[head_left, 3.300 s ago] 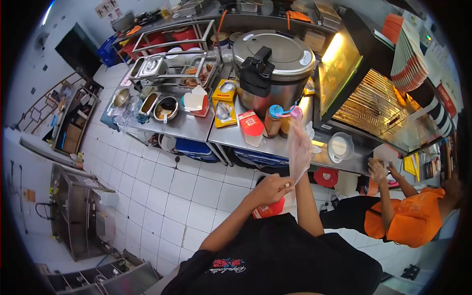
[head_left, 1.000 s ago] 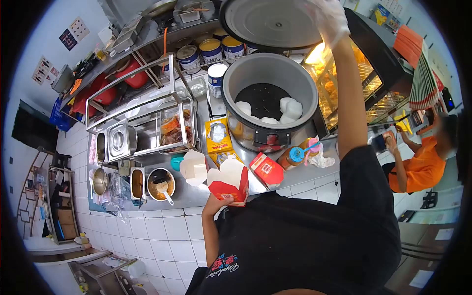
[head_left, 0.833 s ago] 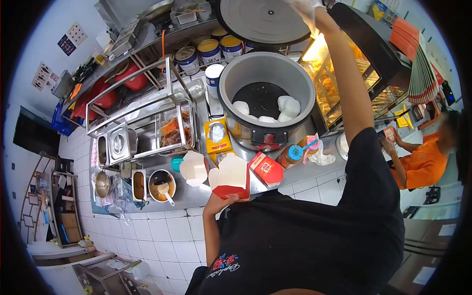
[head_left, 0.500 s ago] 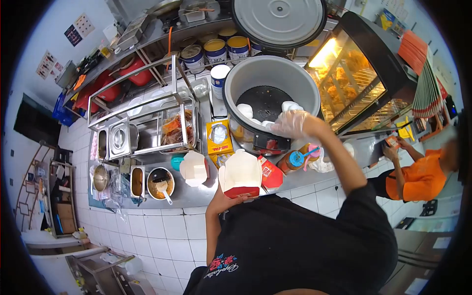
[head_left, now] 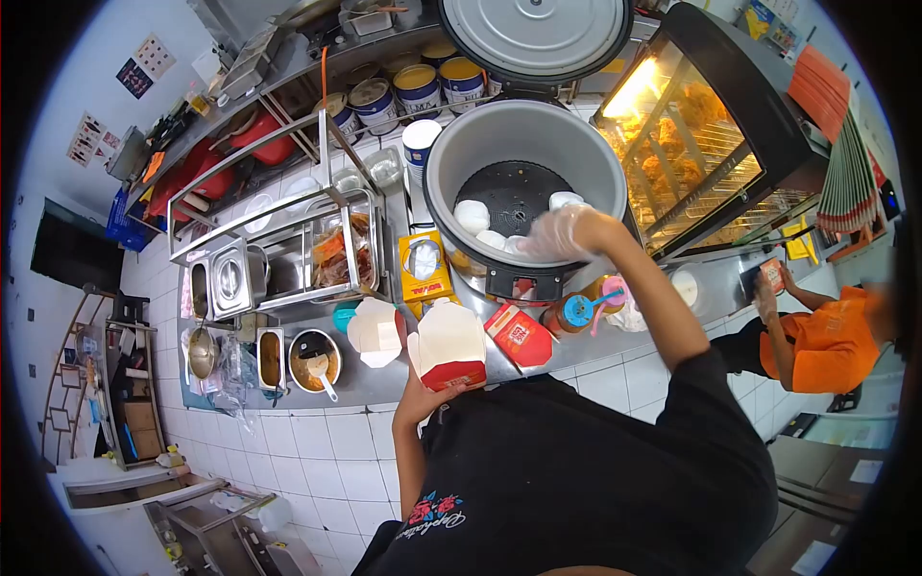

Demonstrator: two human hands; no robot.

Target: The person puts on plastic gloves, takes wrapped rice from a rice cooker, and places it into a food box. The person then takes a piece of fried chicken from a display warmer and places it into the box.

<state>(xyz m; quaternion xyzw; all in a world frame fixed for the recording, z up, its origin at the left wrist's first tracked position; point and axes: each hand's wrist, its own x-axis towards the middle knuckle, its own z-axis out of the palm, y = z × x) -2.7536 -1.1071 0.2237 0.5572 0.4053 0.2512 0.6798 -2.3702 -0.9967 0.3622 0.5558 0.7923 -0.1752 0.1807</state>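
Holding the box point(head_left: 451, 338) just below centre in the left hand point(head_left: 424, 396), seemingly taking white bundles point(head_left: 472, 216) from the upper-centre pot point(head_left: 523, 130) with the right hand point(head_left: 565, 233) (cannot tell if pinching), needing a clean lift next.

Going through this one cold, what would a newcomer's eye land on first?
Probably the big open cooker at upper centre, its grey lid raised behind it and the gloved right hand at its near right rim, by white bundles. Next, the brightly lit food cabinet right of the cooker. Nearest the body, the left hand holds an open red-and-white carton.
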